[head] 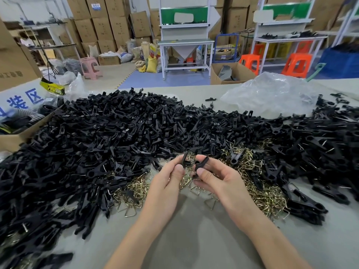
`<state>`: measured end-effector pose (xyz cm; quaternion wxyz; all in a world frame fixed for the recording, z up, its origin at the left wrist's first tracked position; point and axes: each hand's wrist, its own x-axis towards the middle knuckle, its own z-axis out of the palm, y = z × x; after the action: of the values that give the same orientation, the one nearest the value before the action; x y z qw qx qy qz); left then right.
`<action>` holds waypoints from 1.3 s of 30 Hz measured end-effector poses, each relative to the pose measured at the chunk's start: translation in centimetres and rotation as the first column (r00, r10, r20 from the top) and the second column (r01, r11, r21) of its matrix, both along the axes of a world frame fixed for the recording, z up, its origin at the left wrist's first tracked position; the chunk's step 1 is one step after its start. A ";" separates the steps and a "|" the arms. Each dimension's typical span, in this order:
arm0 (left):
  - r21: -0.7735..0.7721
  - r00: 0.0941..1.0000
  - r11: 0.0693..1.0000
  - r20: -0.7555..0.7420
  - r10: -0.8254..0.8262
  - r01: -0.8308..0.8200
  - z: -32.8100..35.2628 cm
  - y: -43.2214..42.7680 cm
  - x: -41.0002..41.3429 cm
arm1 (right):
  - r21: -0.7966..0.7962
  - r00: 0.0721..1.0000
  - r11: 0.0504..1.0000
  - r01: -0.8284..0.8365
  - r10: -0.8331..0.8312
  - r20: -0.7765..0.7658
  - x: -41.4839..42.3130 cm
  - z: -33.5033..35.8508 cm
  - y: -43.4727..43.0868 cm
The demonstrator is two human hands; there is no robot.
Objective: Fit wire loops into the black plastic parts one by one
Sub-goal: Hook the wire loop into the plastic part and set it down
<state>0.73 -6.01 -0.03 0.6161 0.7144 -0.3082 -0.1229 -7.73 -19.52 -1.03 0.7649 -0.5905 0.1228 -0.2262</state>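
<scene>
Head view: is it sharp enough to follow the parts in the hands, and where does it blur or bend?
Head view: even light, soft shadows; the black parts pinched by the left hand and right hand are sharp; the black pile smears at lower left; wide-angle bends the far workbenches.

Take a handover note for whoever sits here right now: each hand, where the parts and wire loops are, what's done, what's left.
Left hand pinches one black part.
Right hand pinches a second black part beside it.
No wire loop is plainly in either hand.
Wire loops lie loose on the table under and around the hands.
The heap of black parts covers the table left and behind.
Done: count cannot be told.
Left: fit a loop to the held parts, then the heap.
</scene>
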 end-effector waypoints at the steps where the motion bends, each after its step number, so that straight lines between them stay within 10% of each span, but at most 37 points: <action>1: -0.025 1.000 1.000 -0.021 -0.006 0.005 0.0 0.0 -0.1 | -0.027 1.000 1.000 -0.011 0.011 -0.001 -0.1 0.0 0.0; 39: -0.009 0.999 1.000 -0.045 -0.019 0.018 0.1 -0.1 -0.5 | -0.146 1.000 0.989 0.008 -0.009 -0.009 0.0 0.1 0.4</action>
<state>0.19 -6.08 0.05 0.6249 0.7059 -0.3012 -0.1434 -7.77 -19.13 -0.93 0.7182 -0.6453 0.1122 -0.2349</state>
